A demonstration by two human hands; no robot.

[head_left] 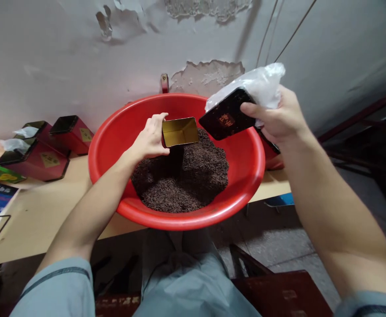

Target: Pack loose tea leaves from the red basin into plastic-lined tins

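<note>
My left hand (148, 138) is closed around the side of a rectangular tin (180, 132), whose bare golden inside faces me. The tin is over a big red plastic basin (176, 220). A heap of small dark brown grains (193, 185), of a kind I cannot make out, lies in the basin. Up at the basin's right rim, my right hand (281, 114) grips a black tin lid (227, 115) with gold-red lettering, thumb pressed on its face. A crumpled white plastic bag (262, 81) is bunched behind the lid in the same hand.
Dark red tins (52, 160) stand on the pale table (44, 211) at the left, some with plastic bags at their tops. Another red tin (273, 160) is partly hidden at the basin's right. A peeling wall (64, 57) rises behind; a dark red stool (281, 293) is below right.
</note>
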